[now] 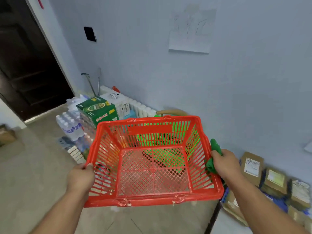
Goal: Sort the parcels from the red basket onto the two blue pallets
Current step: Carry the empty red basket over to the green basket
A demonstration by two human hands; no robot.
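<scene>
Bare floor (pixel 33 174) lower left, open for passage. Water bottle packs (pixel 70 125) and green carton (pixel 97 109) crowd the wall; brown parcels (pixel 251 166) block right side.

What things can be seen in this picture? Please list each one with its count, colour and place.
red basket: one, red, held up at centre, no parcels inside
green handle: one, green, at the basket's right side
parcels: several, brown with white labels, low at right by the wall
blue pallet: one seen in part, blue, under the parcels
green carton: one, green, on the floor behind the basket
water bottle packs: several, clear, left of the carton
doorway: one, dark, upper left
left hand: grips the basket's left rim
right hand: grips the green handle at the right rim
</scene>
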